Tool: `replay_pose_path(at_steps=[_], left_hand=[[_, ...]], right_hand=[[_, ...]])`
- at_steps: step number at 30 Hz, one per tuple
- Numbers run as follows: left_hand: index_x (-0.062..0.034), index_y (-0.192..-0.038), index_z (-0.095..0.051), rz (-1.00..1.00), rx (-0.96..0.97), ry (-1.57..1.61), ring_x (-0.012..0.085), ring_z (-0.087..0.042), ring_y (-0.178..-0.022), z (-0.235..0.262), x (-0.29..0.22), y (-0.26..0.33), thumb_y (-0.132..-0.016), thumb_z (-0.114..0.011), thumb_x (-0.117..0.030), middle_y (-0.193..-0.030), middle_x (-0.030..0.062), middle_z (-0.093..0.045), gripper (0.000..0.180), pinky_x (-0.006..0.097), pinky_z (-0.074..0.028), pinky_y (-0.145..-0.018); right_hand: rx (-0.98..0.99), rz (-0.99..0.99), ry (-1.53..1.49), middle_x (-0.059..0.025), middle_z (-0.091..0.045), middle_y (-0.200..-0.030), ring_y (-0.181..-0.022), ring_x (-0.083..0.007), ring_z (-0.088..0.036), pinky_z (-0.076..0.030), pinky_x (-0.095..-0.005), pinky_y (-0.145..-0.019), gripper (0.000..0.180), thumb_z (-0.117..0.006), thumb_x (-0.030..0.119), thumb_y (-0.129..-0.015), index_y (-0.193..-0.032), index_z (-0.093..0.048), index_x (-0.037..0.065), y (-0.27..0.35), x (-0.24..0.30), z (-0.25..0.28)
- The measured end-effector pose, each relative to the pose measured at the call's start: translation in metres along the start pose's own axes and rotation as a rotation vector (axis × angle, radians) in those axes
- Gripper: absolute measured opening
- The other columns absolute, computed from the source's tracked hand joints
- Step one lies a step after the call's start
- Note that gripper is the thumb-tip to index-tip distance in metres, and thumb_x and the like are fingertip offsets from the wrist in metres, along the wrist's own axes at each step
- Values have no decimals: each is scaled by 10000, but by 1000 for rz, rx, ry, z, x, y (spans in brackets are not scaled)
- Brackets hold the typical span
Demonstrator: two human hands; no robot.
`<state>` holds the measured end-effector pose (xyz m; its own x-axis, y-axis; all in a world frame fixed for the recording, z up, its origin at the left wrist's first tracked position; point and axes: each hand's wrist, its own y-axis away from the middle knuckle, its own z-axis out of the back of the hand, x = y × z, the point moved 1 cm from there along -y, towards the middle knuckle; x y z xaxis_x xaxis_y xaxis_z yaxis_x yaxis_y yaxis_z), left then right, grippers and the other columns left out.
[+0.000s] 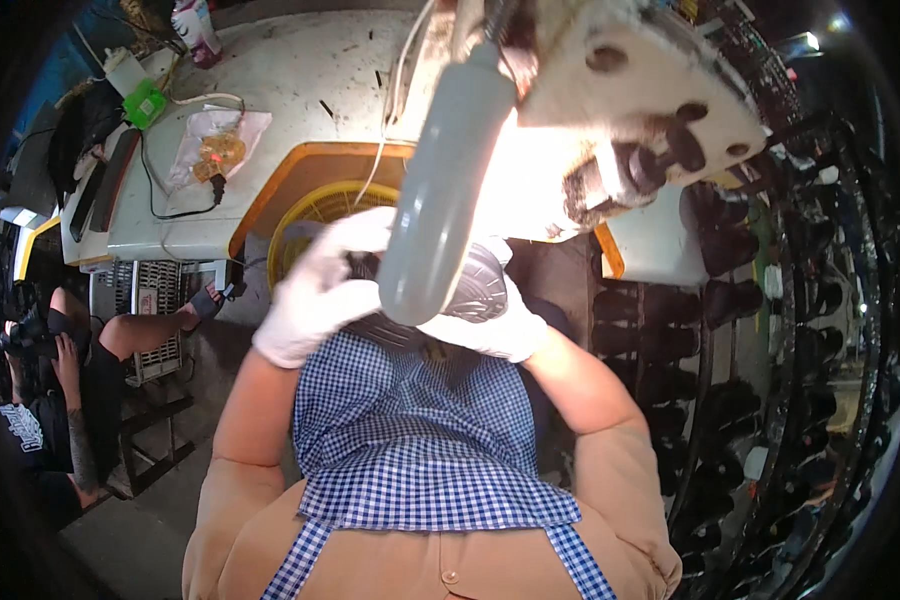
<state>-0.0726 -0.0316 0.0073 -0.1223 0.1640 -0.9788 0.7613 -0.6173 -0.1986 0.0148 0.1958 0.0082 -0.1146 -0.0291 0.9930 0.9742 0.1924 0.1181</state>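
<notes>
Together, gloved hands [315,290] grip a ribbed shoe sole [480,285].

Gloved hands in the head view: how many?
2. The left hand grips the dark shoe from the left of the grey pipe; the right hand cradles it from below right. The person at far left shows bare arms only.

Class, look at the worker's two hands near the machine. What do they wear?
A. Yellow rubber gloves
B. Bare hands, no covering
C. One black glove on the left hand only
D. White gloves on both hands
D: both the left hand and the right hand are covered in white gloves as they hold a dark shoe under the grey pipe.
</notes>
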Motion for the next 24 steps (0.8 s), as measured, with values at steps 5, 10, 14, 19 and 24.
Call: replay_pose_path(at_steps=[5, 10, 14, 19, 24], left_hand=[[-11, -1414, -504, 182, 112, 57, 239, -560, -1261, -57, -8, -28, -707, -906, -194, -1337, 132, -593, 834, 378, -446, -1084], [-18, -1378, -477, 357, -56, 583, 199, -605, -1172, -81, 7, -12, -788, -806, -23, -1256, 104, -618, 676, 347, -499, -1029], [-59, -1347, -495, 254, -201, 862, 183, -588, -1169, -103, 19, -2, -833, -744, 12, -1239, 70, -600, 576, 324, -501, -1013], [-31, -1406, -453, 347, -179, 645, 277, -542, -1269, -111, 25, 9, -923, -676, -76, -1333, 123, -570, 534, 452, -450, -1104], [-28, -1428, -440, 380, -39, 1131, 330, -504, -1338, -104, 22, 16, -920, -727, -291, -1417, 175, -542, 639, 514, -390, -1155]], right_hand=[[181, 68, 677, -181, -710, -1091, -1029, -311, -682, -529, -398, -946, 688, -808, 527, -764, -1202, -670, 14, -7, 64, 43], [-126, 323, 1091, -141, -707, -1052, -1001, -347, -667, -523, -426, -919, 698, -871, 539, -668, -1108, -705, 23, 19, 60, 60], [-940, 659, 514, -164, -668, -1220, -1117, -300, -651, -517, -436, -979, 880, -872, 535, -696, -1333, -568, 10, 66, -10, 57], [-998, 182, -264, -134, -628, -1276, -1151, -268, -642, -584, -404, -887, 527, -604, 392, -988, -1347, -540, 11, 129, -45, 50], [-1118, 316, -686, -154, -646, -1252, -1126, -301, -653, -549, -432, -981, 555, -681, 288, -902, -1338, -534, -22, 155, -17, 50]])
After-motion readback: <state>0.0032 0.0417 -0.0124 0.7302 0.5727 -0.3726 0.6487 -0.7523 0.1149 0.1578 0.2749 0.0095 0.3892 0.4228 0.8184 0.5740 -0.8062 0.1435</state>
